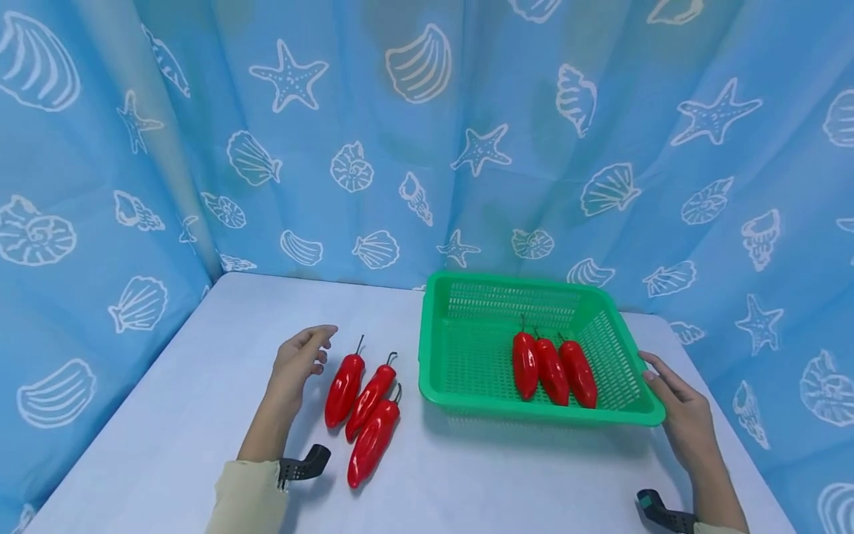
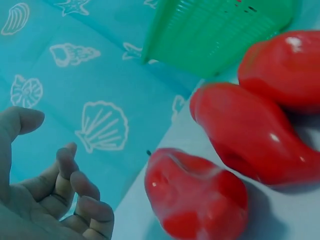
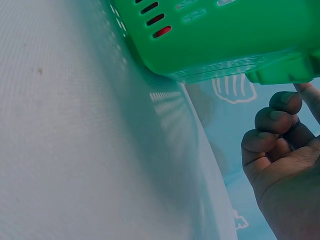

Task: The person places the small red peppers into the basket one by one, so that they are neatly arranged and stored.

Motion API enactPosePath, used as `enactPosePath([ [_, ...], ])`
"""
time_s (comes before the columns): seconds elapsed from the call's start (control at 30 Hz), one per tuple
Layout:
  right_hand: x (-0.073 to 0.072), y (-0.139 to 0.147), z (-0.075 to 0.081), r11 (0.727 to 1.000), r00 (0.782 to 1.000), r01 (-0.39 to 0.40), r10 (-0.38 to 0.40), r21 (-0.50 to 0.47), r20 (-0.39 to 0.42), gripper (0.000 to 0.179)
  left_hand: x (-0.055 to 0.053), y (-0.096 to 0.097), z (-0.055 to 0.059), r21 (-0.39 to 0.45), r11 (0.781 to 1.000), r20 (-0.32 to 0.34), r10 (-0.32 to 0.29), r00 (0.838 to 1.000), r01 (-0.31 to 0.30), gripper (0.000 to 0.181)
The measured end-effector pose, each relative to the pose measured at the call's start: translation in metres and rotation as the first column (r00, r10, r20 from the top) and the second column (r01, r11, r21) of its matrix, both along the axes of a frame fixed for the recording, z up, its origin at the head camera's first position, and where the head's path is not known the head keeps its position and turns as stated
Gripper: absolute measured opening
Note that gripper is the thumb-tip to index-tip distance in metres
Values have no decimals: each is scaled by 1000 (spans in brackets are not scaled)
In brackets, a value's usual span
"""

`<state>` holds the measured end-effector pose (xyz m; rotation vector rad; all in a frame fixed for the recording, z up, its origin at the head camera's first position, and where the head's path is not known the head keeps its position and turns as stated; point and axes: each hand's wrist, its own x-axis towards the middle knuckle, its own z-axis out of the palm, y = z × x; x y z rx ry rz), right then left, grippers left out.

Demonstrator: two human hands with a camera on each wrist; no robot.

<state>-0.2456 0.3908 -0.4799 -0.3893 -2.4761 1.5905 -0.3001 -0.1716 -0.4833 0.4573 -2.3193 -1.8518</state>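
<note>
Three red chili peppers with dark stems lie close together on the white tabletop: one at the left (image 1: 345,391), one in the middle (image 1: 371,403) and one nearest the front (image 1: 375,443). Just left of them, my left hand (image 1: 302,360) hovers with loosely bent fingers and holds nothing; thumb and fingers are apart in the left wrist view. A green plastic basket (image 1: 494,405) stands to the right, with three more red chili peppers (image 1: 552,371) side by side in it. My right hand (image 1: 683,411) pinches its right rim between thumb and index finger, other fingers curled below.
A blue curtain (image 1: 427,133) with white shells and starfish hangs behind and at both sides of the white table (image 1: 507,482). A black wrist camera (image 1: 305,463) sits on the left wrist, another black camera (image 1: 660,512) on the right.
</note>
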Motion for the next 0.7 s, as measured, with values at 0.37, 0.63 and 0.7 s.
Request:
enactPosePath([
  [0.37,0,3,-4,999,1000,19,-19,-31,-7,59,-11,-17,-44,-44,999,-7,-23,1000,23,74],
  [0.63,-1,3,-2,999,1000,-2,2,-51,-3,59,19,0,-2,-155,988,45,1,999,6,48],
  [0.7,-3,3,-2,999,1000,-8,8,-53,0,59,22,2,-3,-211,978,57,24,998,-12,49],
])
